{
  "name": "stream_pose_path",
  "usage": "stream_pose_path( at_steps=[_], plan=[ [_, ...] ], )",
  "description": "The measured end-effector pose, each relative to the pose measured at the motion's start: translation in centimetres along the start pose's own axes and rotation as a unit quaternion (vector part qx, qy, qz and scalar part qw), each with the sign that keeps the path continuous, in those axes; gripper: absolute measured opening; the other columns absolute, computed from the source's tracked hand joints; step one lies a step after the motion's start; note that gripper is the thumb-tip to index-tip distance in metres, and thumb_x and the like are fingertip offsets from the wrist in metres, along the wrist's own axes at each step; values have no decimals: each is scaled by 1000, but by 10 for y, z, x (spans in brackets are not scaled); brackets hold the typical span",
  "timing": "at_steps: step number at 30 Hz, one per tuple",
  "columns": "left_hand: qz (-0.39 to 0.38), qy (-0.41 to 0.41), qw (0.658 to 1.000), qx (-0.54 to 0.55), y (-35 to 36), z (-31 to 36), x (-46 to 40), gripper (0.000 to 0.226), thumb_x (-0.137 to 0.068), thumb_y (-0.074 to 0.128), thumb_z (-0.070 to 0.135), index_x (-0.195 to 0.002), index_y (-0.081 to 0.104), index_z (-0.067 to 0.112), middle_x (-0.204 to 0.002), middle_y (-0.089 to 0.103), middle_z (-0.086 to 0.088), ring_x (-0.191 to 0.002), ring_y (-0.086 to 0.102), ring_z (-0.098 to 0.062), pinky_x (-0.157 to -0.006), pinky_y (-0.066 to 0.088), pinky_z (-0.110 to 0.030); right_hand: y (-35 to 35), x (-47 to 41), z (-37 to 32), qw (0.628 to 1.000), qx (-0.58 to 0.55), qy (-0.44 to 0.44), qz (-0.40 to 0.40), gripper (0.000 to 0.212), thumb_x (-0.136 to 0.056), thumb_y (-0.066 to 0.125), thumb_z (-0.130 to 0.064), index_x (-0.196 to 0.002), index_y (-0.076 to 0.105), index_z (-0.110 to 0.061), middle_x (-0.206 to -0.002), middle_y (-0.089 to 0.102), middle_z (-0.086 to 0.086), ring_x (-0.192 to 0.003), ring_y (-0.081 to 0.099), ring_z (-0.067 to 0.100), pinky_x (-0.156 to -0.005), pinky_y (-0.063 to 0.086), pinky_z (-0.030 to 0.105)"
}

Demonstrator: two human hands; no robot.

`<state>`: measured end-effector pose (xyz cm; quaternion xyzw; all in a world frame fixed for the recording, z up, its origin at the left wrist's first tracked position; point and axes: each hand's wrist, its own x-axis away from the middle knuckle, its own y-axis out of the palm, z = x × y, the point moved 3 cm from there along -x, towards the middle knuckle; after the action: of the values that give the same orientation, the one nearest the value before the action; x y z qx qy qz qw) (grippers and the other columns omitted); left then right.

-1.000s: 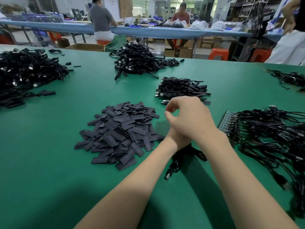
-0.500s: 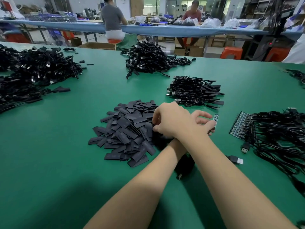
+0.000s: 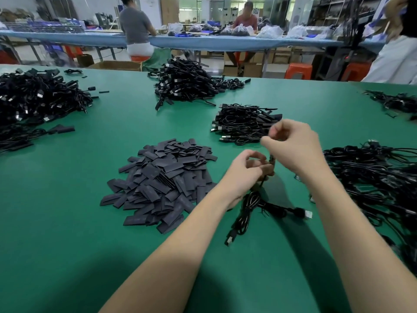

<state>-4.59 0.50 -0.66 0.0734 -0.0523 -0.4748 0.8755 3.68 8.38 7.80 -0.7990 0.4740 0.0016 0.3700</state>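
The left hand [image 3: 246, 175] is gripping the upper end of a thin black coiled cable [image 3: 250, 208], its fingers curling round the strand just above the green table cover [image 3: 67, 222]. The rest of the cable is lying on the cover below the wrists, one metal plug pointing toward the person and another lying out to the right. The right hand [image 3: 293, 150] is hovering just above and beside the left, fingers curled and thumb drawn toward the fingertips; motion blur is hiding whether it is pinching anything. A pile of flat dark grey rectangular sleeve pieces [image 3: 162, 177] is lying just left of the hands, a small stack of bundled black leads [image 3: 239, 125] just behind them, and a big tangle of black wires [image 3: 372, 177] to the right.
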Motion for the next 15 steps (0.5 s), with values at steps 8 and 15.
stream_pose_path(
  at_steps=[8, 15],
  plan=[
    [-28, -42, 986, 161, -2, 13, 8, 22, -91, 60, -8, -107, 53, 7, -76, 69, -7, -71, 68, -12, -66, 51, -20, -24, 6, 47, 894, -395, 175, -117, 26, -83, 76, -1, -106, 71, -11, -93, 73, 6, -76, 71, 17, -68, 56, 18],
    [-107, -88, 971, 194, 1, 30, 19, 19, -88, 64, 4, -103, 57, 14, -84, 65, -6, -64, 66, -8, -58, 53, -17, -28, 12, 52, 814, -538, 145, -163, 17, -74, 80, -13, -88, 82, -22, -105, 76, 1, -96, 73, 15, -80, 56, 19]
  ],
)
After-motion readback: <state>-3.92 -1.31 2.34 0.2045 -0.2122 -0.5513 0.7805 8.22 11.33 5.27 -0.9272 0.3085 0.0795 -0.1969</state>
